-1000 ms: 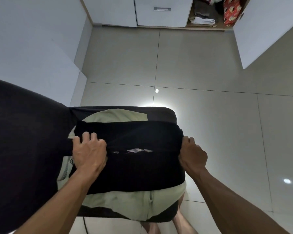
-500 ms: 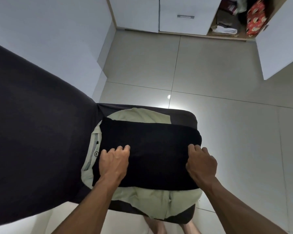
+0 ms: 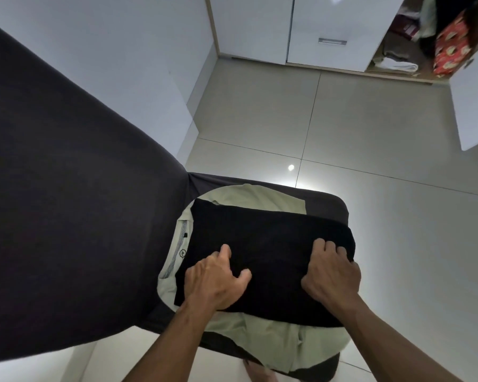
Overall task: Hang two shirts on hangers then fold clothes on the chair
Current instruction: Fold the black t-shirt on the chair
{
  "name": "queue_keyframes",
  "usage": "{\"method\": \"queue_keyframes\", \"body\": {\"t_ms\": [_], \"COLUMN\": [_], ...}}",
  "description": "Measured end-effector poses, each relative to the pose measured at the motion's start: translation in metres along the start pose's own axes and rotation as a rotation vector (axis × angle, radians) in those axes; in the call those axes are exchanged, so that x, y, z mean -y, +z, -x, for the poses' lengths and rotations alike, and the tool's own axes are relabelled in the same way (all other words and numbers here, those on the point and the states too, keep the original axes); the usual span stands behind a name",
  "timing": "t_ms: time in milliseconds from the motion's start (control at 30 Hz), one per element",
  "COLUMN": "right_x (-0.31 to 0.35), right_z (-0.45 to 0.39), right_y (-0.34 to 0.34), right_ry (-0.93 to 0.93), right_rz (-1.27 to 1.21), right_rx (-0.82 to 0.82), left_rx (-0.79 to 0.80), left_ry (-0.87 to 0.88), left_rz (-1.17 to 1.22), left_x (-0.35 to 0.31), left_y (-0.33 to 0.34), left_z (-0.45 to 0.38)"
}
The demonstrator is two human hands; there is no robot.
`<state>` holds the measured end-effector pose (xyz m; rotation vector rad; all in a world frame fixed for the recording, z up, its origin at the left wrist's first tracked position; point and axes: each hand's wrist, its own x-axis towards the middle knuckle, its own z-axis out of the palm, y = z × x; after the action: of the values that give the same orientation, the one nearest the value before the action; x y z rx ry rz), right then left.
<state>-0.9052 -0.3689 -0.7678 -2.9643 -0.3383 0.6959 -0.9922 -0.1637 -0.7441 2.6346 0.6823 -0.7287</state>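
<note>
I see my left hand [image 3: 214,281] resting flat, fingers [image 3: 224,250] relaxed, on the folded black garment [image 3: 271,244]; my right hand [image 3: 333,277] curls over its right end. It lies on a pale green garment [image 3: 273,343] on the chair [image 3: 329,201].

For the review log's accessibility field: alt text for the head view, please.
Both hands, left hand and right hand, rest on a folded black garment lying over a pale green garment on a dark-covered chair.
</note>
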Motion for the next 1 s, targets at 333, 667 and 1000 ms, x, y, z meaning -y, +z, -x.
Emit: {"method": "queue_keyframes", "body": {"t_ms": [333, 667, 1000], "right_x": [0.054, 0.039, 0.059], "right_z": [-0.082, -0.096, -0.082], "right_y": [-0.013, -0.003, 0.022], "right_ry": [-0.297, -0.298, -0.533], "right_rz": [-0.014, 0.004, 0.057], "right_rx": [-0.129, -0.168, -0.038], "left_rx": [-0.163, -0.491, -0.350], "left_ry": [-0.137, -0.288, -0.088], "left_rz": [-0.161, 0.095, -0.052], "left_x": [0.033, 0.025, 0.009], "left_y": [-0.061, -0.035, 0.035], "left_z": [-0.119, -0.120, -0.087]}}
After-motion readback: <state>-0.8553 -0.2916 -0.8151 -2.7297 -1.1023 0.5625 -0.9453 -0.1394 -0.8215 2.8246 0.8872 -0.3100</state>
